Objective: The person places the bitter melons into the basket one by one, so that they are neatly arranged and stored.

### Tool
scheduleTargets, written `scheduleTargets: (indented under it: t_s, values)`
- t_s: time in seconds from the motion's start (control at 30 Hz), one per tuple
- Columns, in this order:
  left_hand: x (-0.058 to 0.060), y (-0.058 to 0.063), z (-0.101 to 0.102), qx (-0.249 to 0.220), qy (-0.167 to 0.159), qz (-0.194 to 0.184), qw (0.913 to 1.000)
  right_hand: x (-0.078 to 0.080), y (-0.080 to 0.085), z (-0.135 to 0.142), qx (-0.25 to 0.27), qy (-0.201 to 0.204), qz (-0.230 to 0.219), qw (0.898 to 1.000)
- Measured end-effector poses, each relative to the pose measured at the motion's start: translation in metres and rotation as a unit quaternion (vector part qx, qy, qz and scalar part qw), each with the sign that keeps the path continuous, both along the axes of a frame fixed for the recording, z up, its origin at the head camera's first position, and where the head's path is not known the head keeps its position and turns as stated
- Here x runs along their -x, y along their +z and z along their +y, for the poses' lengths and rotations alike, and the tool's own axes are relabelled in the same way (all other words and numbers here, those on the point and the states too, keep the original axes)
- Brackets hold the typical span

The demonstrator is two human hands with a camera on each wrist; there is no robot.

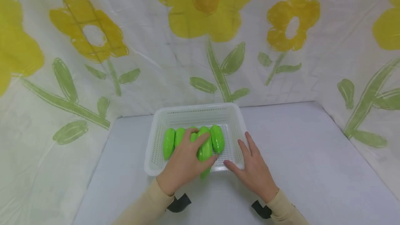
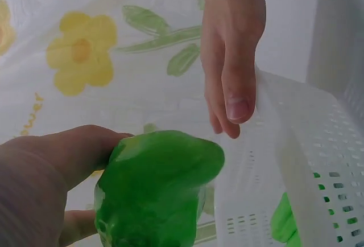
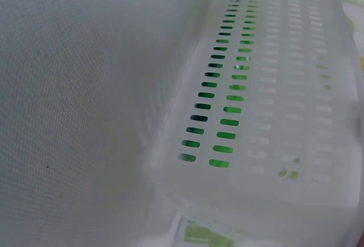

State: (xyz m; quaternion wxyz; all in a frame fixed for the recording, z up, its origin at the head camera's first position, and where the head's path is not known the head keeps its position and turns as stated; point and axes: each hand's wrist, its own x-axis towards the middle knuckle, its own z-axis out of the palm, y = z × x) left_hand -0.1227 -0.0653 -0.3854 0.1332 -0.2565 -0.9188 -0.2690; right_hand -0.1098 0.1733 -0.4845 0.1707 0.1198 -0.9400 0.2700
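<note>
My left hand (image 1: 183,162) grips a long glossy green piece shaped like a pepper (image 1: 205,149) between thumb and fingers, above the front side of a white slotted plastic basket (image 1: 148,153). In the left wrist view, the lumpy end of that green piece (image 2: 159,190) faces the camera. Similar green pieces lie in the basket, one at the left (image 1: 169,144) and one at the right (image 1: 217,139); my left hand partly hides others between them. My right hand (image 1: 255,173), fingers extended and spread, is at the basket's right front corner and holds nothing. Whether it touches the rim I cannot tell.
The basket stands on a pale table (image 1: 297,148), near a hanging sheet (image 1: 150,75) with printed yellow flowers behind and at the sides. In the right wrist view, the basket's slotted wall (image 3: 267,105) fills much of the picture, with green showing through the slots.
</note>
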Motion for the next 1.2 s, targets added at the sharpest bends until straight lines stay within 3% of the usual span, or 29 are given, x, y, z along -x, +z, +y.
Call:
scheduleTargets:
  t_s: [0.23, 0.53, 0.8, 1.2]
  values:
    - [0.042, 0.004, 0.019, 0.021, -0.012, -0.085, 0.9961, 0.000, 0.001, 0.000, -0.004, 0.000, -0.002, 1.000]
    - [0.093, -0.015, 0.054, 0.066, -0.013, -0.167, 0.9836, -0.002, 0.001, 0.002, 0.000, -0.003, -0.004, 1.000]
    - [0.109, -0.028, 0.071, 0.071, -0.007, -0.223, 0.9723, -0.003, -0.001, 0.002, 0.004, 0.000, 0.006, 1.000]
    - [0.128, -0.045, 0.083, 0.114, -0.018, -0.255, 0.9602, 0.000, -0.001, -0.002, 0.005, 0.000, 0.004, 1.000]
